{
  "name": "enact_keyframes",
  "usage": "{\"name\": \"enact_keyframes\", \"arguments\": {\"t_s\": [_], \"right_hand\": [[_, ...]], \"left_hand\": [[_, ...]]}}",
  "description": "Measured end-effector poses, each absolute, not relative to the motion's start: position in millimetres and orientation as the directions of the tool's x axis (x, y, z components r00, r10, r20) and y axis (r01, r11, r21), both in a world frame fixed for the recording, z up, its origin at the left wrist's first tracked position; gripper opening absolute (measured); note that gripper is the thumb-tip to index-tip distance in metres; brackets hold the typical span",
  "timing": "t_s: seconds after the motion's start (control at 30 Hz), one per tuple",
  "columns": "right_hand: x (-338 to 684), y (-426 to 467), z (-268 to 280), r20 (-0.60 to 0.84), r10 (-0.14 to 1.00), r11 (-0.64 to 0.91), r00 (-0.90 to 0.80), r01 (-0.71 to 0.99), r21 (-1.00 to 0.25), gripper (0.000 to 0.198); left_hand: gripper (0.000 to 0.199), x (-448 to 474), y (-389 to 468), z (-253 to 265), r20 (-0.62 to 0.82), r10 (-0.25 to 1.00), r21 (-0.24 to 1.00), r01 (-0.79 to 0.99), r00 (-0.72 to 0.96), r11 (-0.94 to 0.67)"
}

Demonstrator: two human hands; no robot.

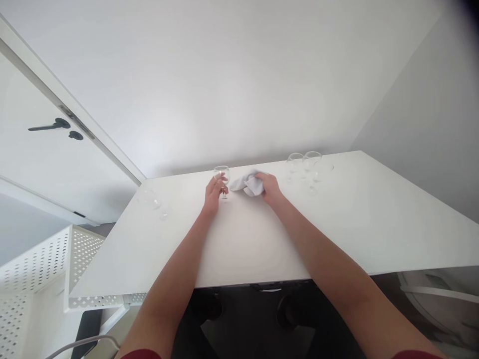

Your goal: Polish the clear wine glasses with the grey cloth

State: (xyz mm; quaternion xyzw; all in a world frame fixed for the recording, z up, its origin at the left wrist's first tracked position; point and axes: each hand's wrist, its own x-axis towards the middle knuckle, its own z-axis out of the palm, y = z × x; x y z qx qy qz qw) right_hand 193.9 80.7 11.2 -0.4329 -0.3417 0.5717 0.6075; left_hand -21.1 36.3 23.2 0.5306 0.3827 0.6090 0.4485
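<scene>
Gripping a clear stemmed glass (221, 171) low around the bowl and stem with the curled fingers of the left hand (213, 194). Upright, near the far edge of the white table (254, 249); cannot tell if touching its top. Clutching a bunched pale cloth (251, 183) in the right hand (270, 188), just beside the glass. Near the wall (254, 75) to the right, clear glasses (312, 162); to the left, more glassware (156, 204) (too faint to count). Beyond, a door with a black handle (48, 124).

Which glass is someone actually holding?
The glass in the left hand, just left of the cloth; no hand touches the other glasses, farther left and right.
</scene>
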Motion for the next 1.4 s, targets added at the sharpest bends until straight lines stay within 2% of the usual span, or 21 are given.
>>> {"name": "enact_keyframes", "arguments": {"t_s": [0.1,0.17,0.23,0.3,0.37,0.4,0.47,0.53,0.57,0.6,0.67,0.73,0.8,0.87,1.0,1.1,1.2,1.27,1.33,1.4], "right_hand": [[190,74,21,-0.155,0.986,-0.168,-0.066,-0.472,-0.866,0.019],[187,72,25,-0.159,0.971,-0.226,-0.178,-0.476,-0.850,0.022],[187,70,26,-0.160,0.974,-0.219,-0.160,-0.481,-0.849,0.021],[187,68,27,-0.097,0.995,-0.091,-0.011,-0.455,-0.886,0.017],[188,63,29,0.087,0.989,0.122,0.121,-0.317,-0.940,0.019],[189,60,30,0.196,0.973,0.220,0.123,-0.230,-0.948,0.024],[190,53,34,0.351,0.936,0.348,-0.012,-0.107,-0.931,0.027],[190,46,38,0.385,0.895,0.373,-0.225,-0.099,-0.923,0.018],[191,44,39,0.376,0.871,0.355,-0.315,-0.123,-0.927,0.029],[192,42,40,0.362,0.850,0.329,-0.382,-0.152,-0.932,0.047],[195,42,39,0.331,0.834,0.275,-0.441,-0.186,-0.943,0.076],[197,44,37,0.279,0.834,0.232,-0.476,-0.157,-0.960,0.085],[198,46,35,0.236,0.817,0.213,-0.525,-0.105,-0.971,0.084],[196,49,33,0.270,0.807,0.251,-0.526,-0.107,-0.962,0.080],[184,52,27,0.369,0.863,0.306,-0.345,-0.223,-0.926,0.070],[173,53,19,0.297,0.940,0.220,-0.167,-0.369,-0.903,0.068],[166,50,14,0.216,0.973,0.152,-0.085,-0.472,-0.869,0.061],[166,47,16,0.229,0.963,0.151,-0.144,-0.418,-0.896,0.063],[171,45,20,0.289,0.922,0.224,-0.257,-0.255,-0.941,0.065],[177,44,24,0.339,0.863,0.338,-0.373,-0.073,-0.939,0.065]], "left_hand": [[0.051,-19,30,26,0.291,0.953,0.957,-0.035,0.078,-0.289],[0.050,-18,29,26,0.289,0.955,0.956,0.036,0.064,-0.291],[0.048,-18,31,25,0.309,0.951,0.945,0.111,-0.006,-0.307],[0.050,-18,35,23,0.363,0.928,0.919,0.191,-0.078,-0.344],[0.056,-19,37,22,0.418,0.902,0.885,0.272,-0.109,-0.377],[0.059,-19,38,21,0.435,0.894,0.870,0.306,-0.109,-0.386],[0.062,-20,38,20,0.452,0.888,0.844,0.364,-0.090,-0.393],[0.061,-21,36,20,0.477,0.876,0.813,0.415,-0.073,-0.408],[0.060,-22,35,21,0.494,0.866,0.797,0.435,-0.071,-0.419],[0.058,-23,33,22,0.509,0.858,0.784,0.448,-0.069,-0.429],[0.056,-24,29,25,0.516,0.855,0.777,0.448,-0.051,-0.443],[0.054,-24,27,28,0.492,0.870,0.789,0.425,-0.008,-0.443],[0.052,-24,25,31,0.465,0.885,0.801,0.409,0.035,-0.437],[0.052,-22,25,32,0.460,0.887,0.804,0.403,0.042,-0.436],[0.041,-20,23,34,0.508,0.861,0.804,0.373,-0.026,-0.463],[0.025,-19,22,34,0.571,0.814,0.788,0.347,-0.102,-0.509],[0.023,-19,24,31,0.592,0.775,0.792,0.338,-0.222,-0.508],[0.033,-19,26,27,0.535,0.783,0.840,0.294,-0.317,-0.455],[0.041,-20,30,22,0.419,0.822,0.908,0.201,-0.386,-0.368],[0.046,-23,34,17,0.272,0.883,0.962,0.084,-0.384,-0.260]]}}
